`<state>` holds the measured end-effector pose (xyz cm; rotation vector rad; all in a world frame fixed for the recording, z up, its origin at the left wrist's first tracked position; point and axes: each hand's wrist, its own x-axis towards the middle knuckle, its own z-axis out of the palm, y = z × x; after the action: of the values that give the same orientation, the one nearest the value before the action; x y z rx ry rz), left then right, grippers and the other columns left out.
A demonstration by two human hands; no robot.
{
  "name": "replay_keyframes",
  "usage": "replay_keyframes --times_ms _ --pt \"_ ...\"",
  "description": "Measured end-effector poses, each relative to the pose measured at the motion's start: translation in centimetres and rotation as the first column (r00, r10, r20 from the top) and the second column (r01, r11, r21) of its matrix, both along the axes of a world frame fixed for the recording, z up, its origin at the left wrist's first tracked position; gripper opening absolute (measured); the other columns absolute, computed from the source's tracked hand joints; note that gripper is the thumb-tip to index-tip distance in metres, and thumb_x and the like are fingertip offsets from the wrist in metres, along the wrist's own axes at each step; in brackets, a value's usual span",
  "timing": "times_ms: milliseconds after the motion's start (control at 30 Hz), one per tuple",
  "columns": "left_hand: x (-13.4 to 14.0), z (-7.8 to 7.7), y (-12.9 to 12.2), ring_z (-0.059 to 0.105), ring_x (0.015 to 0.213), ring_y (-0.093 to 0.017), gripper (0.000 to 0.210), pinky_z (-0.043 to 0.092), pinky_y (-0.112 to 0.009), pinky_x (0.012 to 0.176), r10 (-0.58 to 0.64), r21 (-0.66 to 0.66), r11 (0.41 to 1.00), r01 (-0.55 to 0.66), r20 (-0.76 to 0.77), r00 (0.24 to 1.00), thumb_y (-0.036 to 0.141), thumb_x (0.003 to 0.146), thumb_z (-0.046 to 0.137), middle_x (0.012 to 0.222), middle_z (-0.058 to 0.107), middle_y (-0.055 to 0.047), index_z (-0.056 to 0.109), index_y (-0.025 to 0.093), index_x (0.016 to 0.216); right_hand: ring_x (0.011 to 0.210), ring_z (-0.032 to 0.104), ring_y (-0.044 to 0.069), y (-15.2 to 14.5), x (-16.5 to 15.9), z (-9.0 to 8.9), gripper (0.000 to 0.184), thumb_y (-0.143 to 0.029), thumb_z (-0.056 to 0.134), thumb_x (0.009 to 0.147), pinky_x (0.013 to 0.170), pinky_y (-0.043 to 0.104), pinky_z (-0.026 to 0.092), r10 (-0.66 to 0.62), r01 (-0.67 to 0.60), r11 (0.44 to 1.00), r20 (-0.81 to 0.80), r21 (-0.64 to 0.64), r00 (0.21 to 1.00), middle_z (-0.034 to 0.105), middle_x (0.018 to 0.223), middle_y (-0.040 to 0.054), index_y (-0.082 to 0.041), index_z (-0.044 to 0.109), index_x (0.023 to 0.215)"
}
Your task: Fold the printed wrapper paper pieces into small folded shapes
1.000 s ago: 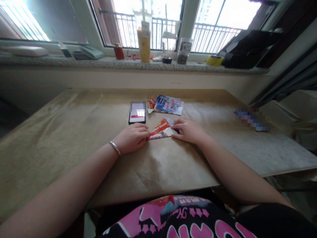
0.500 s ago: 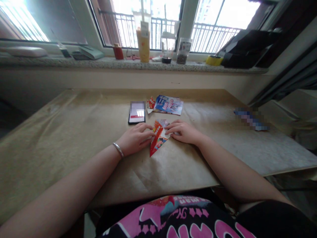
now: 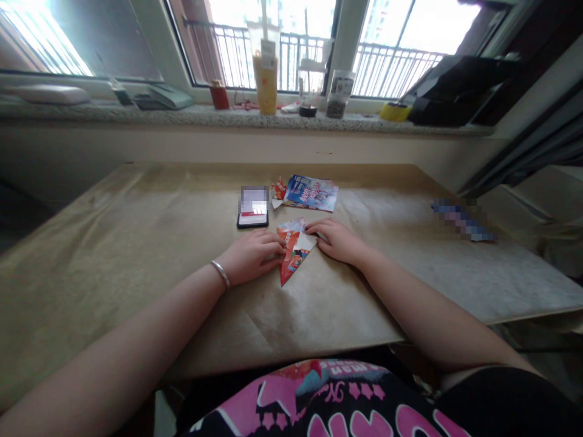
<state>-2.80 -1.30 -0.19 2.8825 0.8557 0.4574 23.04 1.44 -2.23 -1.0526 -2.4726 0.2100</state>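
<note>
A folded sheet of printed paper (image 3: 291,258), red and orange with a white patch, lies on the table with its sharp point toward me. Along its left edge, the bent fingers of my left hand (image 3: 257,255) grip the paper; a silver bangle circles that wrist. My right hand (image 3: 337,240) holds the upper right edge between fingers and thumb. The fingers partly cover both edges, and the paper's underside is hidden.
Just beyond the paper lie a phone (image 3: 253,209), a stack of printed leaflets (image 3: 312,193) and a small folded orange paper piece (image 3: 278,191). A blurred blue item (image 3: 462,220) rests at the right. Cups and other objects line the windowsill (image 3: 191,118).
The red flap on the paper's left side has opened out a little, showing more orange at the top left. My left fingers have curled lower along that edge; my right hand has hardly moved.
</note>
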Motion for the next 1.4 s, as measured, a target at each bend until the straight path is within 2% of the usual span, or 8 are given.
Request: replay_keyframes --times_ms 233,500,633,867,1033,1133,1267,1400 --pt "0.3 0.0 0.0 0.056 0.105 -0.021 0.023 0.044 -0.037 0.093 0.051 -0.029 0.998 -0.051 -0.021 0.998 0.031 0.088 0.050 0.112 0.061 -0.009 0.061 0.019 0.104 0.111 0.053 0.023 -0.5 -0.6 0.2 0.033 -0.025 0.046 0.088 0.100 0.040 0.040 -0.060 0.060 0.998 0.056 -0.004 0.997 0.062 0.117 0.0106 -0.016 0.064 0.114" --pt "0.3 -1.0 0.4 0.043 0.125 -0.024 0.038 0.037 -0.041 0.106 0.103 -0.089 0.991 -0.104 -0.020 0.995 0.032 0.086 0.053 0.136 0.047 -0.012 0.053 0.018 0.121 0.114 0.050 0.025 -0.4 -0.7 -0.1 0.038 -0.032 0.055 0.085 0.100 0.041 0.040 -0.050 0.051 0.998 0.046 -0.029 0.998 0.059 0.120 0.0136 -0.015 0.062 0.117" --pt "0.5 -1.3 0.4 0.038 0.131 -0.025 0.047 0.031 -0.044 0.110 0.150 -0.091 0.983 -0.159 -0.102 0.983 0.036 0.089 0.047 0.141 0.042 -0.014 0.047 0.014 0.131 0.113 0.052 0.024 -0.3 -0.7 -0.1 0.033 -0.029 0.057 0.084 0.101 0.041 0.039 -0.026 0.026 0.998 0.010 -0.048 1.000 0.061 0.118 0.0129 -0.016 0.064 0.113" --pt "0.8 -1.0 0.2 0.044 0.124 -0.025 0.042 0.035 -0.043 0.107 0.140 -0.039 0.989 -0.143 -0.080 0.987 0.035 0.088 0.048 0.135 0.049 -0.013 0.053 0.015 0.125 0.106 0.058 0.021 -0.2 -0.5 0.3 0.019 -0.027 0.056 0.085 0.098 0.039 0.040 -0.007 -0.011 0.990 -0.132 -0.140 0.991 0.066 0.111 0.0088 -0.019 0.068 0.098" --pt "1.6 -0.9 -0.1 0.050 0.114 -0.026 0.036 0.040 -0.041 0.101 0.155 0.063 0.987 -0.150 -0.070 0.985 0.033 0.087 0.048 0.125 0.055 -0.014 0.058 0.013 0.114 0.102 0.060 0.018 0.1 -0.1 0.6 0.039 -0.028 0.031 0.095 0.093 0.033 0.044 -0.056 -0.006 0.963 -0.225 -0.270 0.973 0.069 0.105 0.0069 -0.018 0.066 0.082" --pt "2.4 -0.9 -0.2 0.054 0.103 -0.025 0.033 0.044 -0.040 0.093 0.199 0.134 0.973 -0.188 -0.071 0.978 0.032 0.088 0.044 0.116 0.059 -0.013 0.060 0.013 0.110 0.100 0.061 0.018 0.1 0.0 0.8 0.043 -0.028 0.028 0.095 0.091 0.033 0.044 -0.076 0.003 0.955 -0.236 -0.297 0.969 0.069 0.103 0.0075 -0.017 0.064 0.075" --pt "2.7 -1.1 0.0 0.054 0.093 -0.024 0.032 0.045 -0.040 0.087 0.237 0.165 0.962 -0.219 -0.099 0.966 0.033 0.087 0.044 0.105 0.061 -0.013 0.061 0.013 0.105 0.099 0.061 0.019 0.0 0.3 0.9 0.035 -0.030 0.036 0.093 0.090 0.034 0.045 -0.060 0.003 0.953 -0.178 -0.304 0.982 0.069 0.105 0.0080 -0.017 0.065 0.076" --pt "2.6 -1.2 0.0 0.051 0.101 -0.026 0.040 0.041 -0.042 0.092 0.261 0.132 0.960 -0.246 -0.112 0.959 0.035 0.089 0.043 0.113 0.058 -0.013 0.056 0.012 0.120 0.106 0.058 0.019 -0.2 0.7 1.1 0.014 -0.027 0.057 0.082 0.096 0.035 0.041 0.044 -0.080 0.964 -0.145 -0.253 0.988 0.066 0.113 0.0081 -0.018 0.063 0.074"
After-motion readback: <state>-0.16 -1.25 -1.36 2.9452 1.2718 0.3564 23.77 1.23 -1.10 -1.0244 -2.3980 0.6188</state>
